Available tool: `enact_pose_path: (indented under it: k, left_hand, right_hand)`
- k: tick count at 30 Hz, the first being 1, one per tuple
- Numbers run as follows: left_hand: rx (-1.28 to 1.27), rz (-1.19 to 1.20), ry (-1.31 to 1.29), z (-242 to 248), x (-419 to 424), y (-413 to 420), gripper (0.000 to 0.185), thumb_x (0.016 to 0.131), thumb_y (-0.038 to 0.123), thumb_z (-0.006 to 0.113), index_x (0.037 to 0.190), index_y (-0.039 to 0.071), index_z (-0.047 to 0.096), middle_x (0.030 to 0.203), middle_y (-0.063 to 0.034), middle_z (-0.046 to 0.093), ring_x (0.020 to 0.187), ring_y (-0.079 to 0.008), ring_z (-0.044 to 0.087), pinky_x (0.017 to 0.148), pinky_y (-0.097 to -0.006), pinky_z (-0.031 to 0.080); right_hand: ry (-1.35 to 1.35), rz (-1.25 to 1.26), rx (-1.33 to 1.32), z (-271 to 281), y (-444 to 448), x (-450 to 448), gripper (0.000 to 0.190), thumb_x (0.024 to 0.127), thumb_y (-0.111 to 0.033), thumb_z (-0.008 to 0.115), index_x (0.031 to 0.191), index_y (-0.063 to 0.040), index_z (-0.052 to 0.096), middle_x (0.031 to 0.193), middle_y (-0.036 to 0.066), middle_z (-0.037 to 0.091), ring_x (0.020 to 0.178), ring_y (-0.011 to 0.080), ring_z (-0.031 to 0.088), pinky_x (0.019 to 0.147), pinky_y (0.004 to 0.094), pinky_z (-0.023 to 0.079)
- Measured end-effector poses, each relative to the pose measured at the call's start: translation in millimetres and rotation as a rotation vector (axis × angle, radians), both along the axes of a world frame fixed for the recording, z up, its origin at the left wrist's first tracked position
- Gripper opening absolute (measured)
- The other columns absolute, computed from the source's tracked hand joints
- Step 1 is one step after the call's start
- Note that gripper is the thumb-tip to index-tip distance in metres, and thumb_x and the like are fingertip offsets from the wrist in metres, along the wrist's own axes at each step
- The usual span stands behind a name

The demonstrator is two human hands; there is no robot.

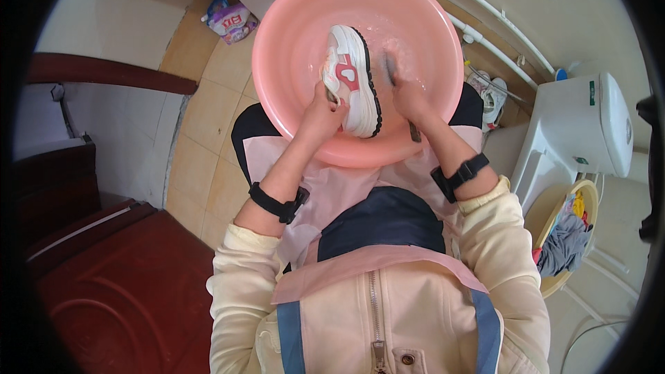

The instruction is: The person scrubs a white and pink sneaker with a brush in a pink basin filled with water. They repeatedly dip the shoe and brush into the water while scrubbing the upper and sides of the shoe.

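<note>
A large pink plastic basin (291, 26) with water in it sits before me, between my knees. My left hand (324, 117) grips a white sneaker (358, 109) with pink side panels and a black outsole by its collar. The shoe is tilted on its side within the basin, toe pointing away from me. On the right of the basin, my right hand (409, 99) is closed around the handle of a brush (414, 132). The brush's dark bristle end dips in the water, blurred, apart from the shoe.
A purple detergent bag (231, 21) stands on the tiled floor (200, 135) at upper left. White pipes (488, 36) run along the wall. Another pair of sneakers (491, 96) lies beside a toilet (566, 119). A yellow basin (591, 200) holds clothes. A dark red door (140, 291) is at left.
</note>
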State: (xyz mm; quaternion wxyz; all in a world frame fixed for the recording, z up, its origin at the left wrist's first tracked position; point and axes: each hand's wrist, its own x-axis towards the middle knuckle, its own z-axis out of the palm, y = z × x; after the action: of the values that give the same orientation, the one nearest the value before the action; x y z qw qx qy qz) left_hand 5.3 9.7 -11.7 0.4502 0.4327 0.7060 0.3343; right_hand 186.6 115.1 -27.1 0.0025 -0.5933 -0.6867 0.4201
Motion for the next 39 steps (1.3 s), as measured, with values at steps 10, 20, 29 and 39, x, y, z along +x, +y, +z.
enact_pose_path:
  k: [10, 20, 29, 39]
  left_hand:
    - [0.08, 0.027, -0.145, -12, -1, -3, 0.061, 0.082, 0.012, 0.059, 0.13, 0.0, 0.023, 0.078, -0.0165, 0.063, 0.065, -0.0247, 0.064, 0.059, -0.0348, 0.051]
    - [-0.043, -0.024, 0.031, 13, 10, 3, 0.06, 0.086, 0.016, 0.057, 0.13, -0.002, 0.021, 0.073, -0.0143, 0.063, 0.069, -0.0239, 0.065, 0.063, -0.0341, 0.049]
    - [-0.031, 0.016, 0.011, 11, 14, 4, 0.059, 0.083, 0.014, 0.058, 0.13, 0.003, 0.024, 0.077, -0.0197, 0.063, 0.068, -0.0321, 0.065, 0.061, -0.0386, 0.051]
    - [-0.149, -0.083, 0.006, 15, 10, 18, 0.061, 0.08, 0.019, 0.062, 0.125, 0.0, 0.026, 0.093, -0.0215, 0.062, 0.084, -0.0309, 0.065, 0.072, -0.0384, 0.05]
  right_hand:
    - [0.206, 0.135, 0.266, 33, -66, 25, 0.045, 0.089, -0.008, 0.044, 0.134, -0.011, 0.044, 0.085, 0.028, 0.058, 0.081, 0.0406, 0.06, 0.074, 0.0444, 0.046]
    - [0.157, 0.172, 0.389, 5, -39, 2, 0.045, 0.088, -0.006, 0.05, 0.132, -0.008, 0.045, 0.08, 0.028, 0.059, 0.074, 0.0409, 0.06, 0.067, 0.0448, 0.046]
    - [0.19, 0.258, 0.632, -21, -33, 8, 0.045, 0.089, -0.007, 0.049, 0.133, -0.005, 0.043, 0.088, 0.028, 0.06, 0.077, 0.0405, 0.061, 0.071, 0.0439, 0.047]
    - [0.221, 0.123, 0.301, -5, -40, 6, 0.049, 0.089, -0.006, 0.046, 0.137, -0.005, 0.036, 0.081, 0.029, 0.06, 0.071, 0.0415, 0.06, 0.067, 0.0443, 0.048]
